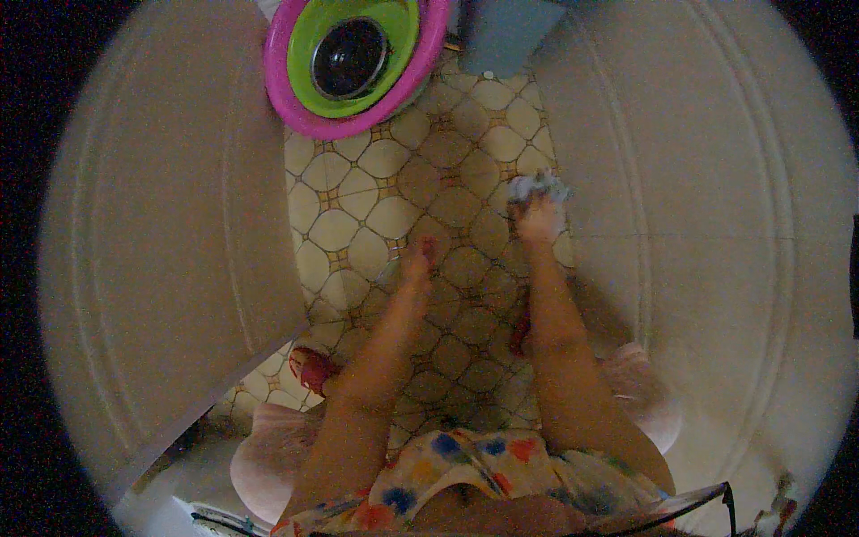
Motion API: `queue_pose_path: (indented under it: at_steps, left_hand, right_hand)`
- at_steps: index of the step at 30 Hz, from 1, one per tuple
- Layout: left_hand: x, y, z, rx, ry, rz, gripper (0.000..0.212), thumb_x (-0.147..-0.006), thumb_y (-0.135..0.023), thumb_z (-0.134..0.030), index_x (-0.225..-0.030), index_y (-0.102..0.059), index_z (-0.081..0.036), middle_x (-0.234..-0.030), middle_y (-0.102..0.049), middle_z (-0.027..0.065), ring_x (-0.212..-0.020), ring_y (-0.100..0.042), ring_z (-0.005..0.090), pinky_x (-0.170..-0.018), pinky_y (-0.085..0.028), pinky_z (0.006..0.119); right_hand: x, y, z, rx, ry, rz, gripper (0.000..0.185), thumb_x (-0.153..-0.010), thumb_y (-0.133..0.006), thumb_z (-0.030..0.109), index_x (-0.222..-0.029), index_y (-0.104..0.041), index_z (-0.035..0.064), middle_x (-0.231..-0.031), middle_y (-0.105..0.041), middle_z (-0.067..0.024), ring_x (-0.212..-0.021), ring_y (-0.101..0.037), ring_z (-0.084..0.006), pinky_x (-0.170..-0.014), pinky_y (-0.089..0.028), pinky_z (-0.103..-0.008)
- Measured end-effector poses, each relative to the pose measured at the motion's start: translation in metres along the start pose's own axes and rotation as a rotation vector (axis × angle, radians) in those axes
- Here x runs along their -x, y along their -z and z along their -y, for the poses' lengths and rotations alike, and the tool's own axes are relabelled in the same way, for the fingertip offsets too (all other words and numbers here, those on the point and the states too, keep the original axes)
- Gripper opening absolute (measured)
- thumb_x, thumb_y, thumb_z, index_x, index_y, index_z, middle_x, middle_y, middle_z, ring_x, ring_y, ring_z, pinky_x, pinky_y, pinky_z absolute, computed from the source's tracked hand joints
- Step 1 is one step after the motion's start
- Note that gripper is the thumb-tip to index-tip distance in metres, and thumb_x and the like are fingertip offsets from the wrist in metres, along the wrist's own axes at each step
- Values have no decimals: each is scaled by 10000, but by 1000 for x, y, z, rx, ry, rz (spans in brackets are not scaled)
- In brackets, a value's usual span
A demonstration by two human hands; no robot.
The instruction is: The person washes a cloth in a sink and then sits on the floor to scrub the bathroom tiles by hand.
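Reaching down over the patterned tile floor (446,208), my right hand (540,218) is closed on a bunched pale cloth (540,188), which lies low beside the right wall. My left hand (426,252) hangs above the middle of the floor; it is blurred, and whether its fingers are apart cannot be told. Beyond the hands, at the top, a dark round thing with a metal rim (349,59) sits in a green basin (298,67), itself inside a pink basin (282,101).
Pale panelled surfaces rise on the left (161,221) and right (698,201). A grey-blue object (503,37) stands at the top, right of the basins. Red footwear (314,370) shows by the left knee.
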State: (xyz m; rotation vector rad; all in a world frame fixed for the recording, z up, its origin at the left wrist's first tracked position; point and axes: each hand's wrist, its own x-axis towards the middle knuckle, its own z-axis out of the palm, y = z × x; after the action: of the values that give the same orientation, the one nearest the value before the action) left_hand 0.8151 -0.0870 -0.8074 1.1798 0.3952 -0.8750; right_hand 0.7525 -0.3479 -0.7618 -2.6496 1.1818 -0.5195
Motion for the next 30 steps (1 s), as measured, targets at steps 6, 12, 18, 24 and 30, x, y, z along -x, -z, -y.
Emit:
queue_pose_path:
  at_steps: [6, 12, 18, 24, 30]
  left_hand:
    - [-12, 2, 8, -58, -68, -37, 287, -900, -393, -315, -1011, -561, -110, -996, -575, 8, -895, -530, 129, -703, -383, 268]
    - [-56, 55, 20, -99, -368, 33, 300, -910, -408, -309, -1025, -546, -69, -1006, -576, 26, -815, -526, 138, -685, -398, 271]
    - [-14, 9, -16, -476, -248, -76, 356, -921, -384, -335, -1043, -521, -30, -952, -564, 38, -757, -489, 141, -693, -398, 270]
    - [-43, 34, -8, -592, -387, -79, 434, -916, -370, -403, -1082, -500, -24, -985, -543, 79, -868, -497, 185, -796, -391, 309]
    - [-27, 15, -35, -692, -417, -42, 453, -924, -338, -410, -1071, -521, -24, -1054, -544, 117, -986, -495, 244, -894, -357, 350]
  right_hand:
    - [7, -5, -12, -238, 191, 35, 256, -769, -539, 76, -1020, -579, 101, -1108, -517, -139, -1032, -469, -332, -872, -401, -405]
    - [15, -26, -6, 105, 360, 3, 305, -845, -471, 252, -1123, -555, 157, -1254, -442, -126, -1125, -392, -398, -917, -337, -481]
    - [37, -50, -36, 175, 178, 112, 466, -867, -429, 381, -1295, -385, 203, -1428, -149, -107, -1271, -160, -412, -956, -221, -578]
    - [16, -61, -11, 254, 121, 0, 462, -878, -407, 387, -1281, -407, 162, -1424, -159, -132, -1272, -172, -413, -955, -232, -571]
    - [-53, -55, 12, 64, 437, -319, 460, -871, -419, 378, -1271, -415, 153, -1369, -274, -164, -1192, -321, -427, -865, -333, -576]
